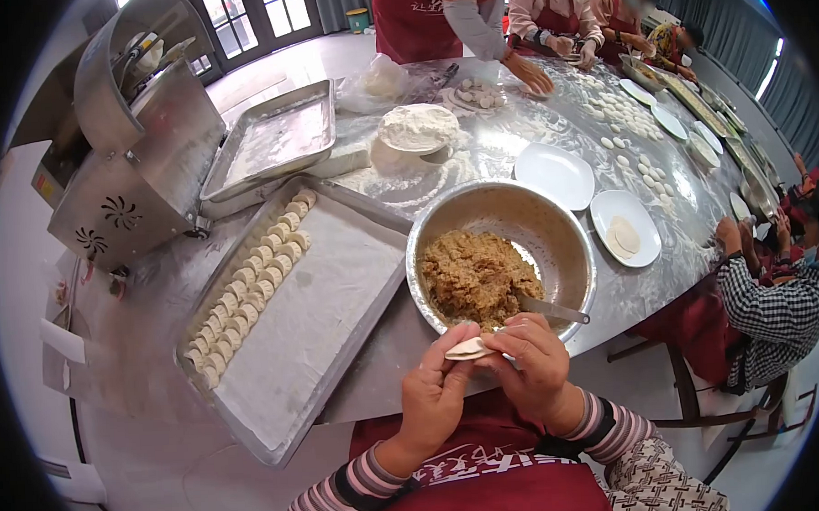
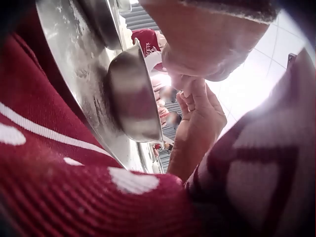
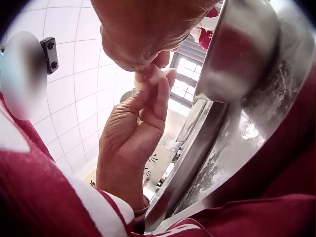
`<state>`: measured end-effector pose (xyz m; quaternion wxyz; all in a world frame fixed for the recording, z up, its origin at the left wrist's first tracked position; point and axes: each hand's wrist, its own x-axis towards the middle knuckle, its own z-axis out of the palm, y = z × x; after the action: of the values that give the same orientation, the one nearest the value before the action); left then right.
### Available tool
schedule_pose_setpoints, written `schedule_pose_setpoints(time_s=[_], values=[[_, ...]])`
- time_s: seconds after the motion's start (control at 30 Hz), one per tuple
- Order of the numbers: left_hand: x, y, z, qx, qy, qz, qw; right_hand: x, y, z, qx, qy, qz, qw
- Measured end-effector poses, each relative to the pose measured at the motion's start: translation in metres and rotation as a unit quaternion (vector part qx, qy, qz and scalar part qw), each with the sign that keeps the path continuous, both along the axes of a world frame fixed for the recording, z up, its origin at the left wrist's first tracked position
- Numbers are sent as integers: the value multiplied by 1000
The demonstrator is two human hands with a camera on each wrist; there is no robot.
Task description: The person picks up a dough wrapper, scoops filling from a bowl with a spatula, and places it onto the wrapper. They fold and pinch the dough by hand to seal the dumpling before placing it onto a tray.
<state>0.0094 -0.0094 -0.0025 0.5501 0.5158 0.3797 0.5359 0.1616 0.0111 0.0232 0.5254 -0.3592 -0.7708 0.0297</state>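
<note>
Between both hands, a dumpling (image 1: 469, 349) with a folded pale wrapper is held up in front of the apron, at the near rim of the metal bowl. The left hand (image 1: 431, 388) pinches its left end with thumb and fingers. On the other end, the right hand (image 1: 534, 363) pinches the edge. Brown minced filling (image 1: 480, 272) fills part of the steel bowl (image 1: 568, 214), and a metal spatula (image 1: 554, 309) leans in it, its handle over the rim. In the wrist views the hands meet fingertip to fingertip and mostly hide the dumpling.
Left of the bowl, a lined tray (image 1: 315, 301) carries rows of dumplings (image 1: 247, 295). A white plate (image 1: 641, 211) with wrappers and another plate (image 1: 555, 176) stand to the right. A flour bowl (image 1: 418, 129), a floury tray (image 1: 272, 134) and a steel machine (image 1: 140, 148) are farther back. Other people work around the table.
</note>
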Motion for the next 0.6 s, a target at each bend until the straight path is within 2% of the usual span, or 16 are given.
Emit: schedule_pose_setpoints(time_s=[0.03,0.1,0.13,0.2,0.33,0.4,0.5,0.53,0.57,0.6], values=[[0,0,2,0,0,0,1000,0,0,0,-5,-3,3,1000],[-1,-1,10,103,107,21,989,1,-1,1,-10,-6,6,1000],[-2,-1,11,103,107,21,989,2,0,2,0,-23,12,1000],[-4,-1,13,153,197,24,968,4,2,4,8,-40,18,999],[-11,6,12,211,235,-14,949,6,-2,7,30,-45,40,998],[-12,10,10,307,266,10,914,7,-3,7,20,-26,48,998],[-15,11,8,320,288,-20,902,10,-2,6,45,-53,61,996],[-12,9,8,321,288,-19,902,10,-3,6,42,-49,51,997],[-5,3,7,178,140,-44,973,10,-4,7,40,-45,42,997],[-1,-1,7,26,-14,-67,997,9,-4,6,42,-45,44,997]])
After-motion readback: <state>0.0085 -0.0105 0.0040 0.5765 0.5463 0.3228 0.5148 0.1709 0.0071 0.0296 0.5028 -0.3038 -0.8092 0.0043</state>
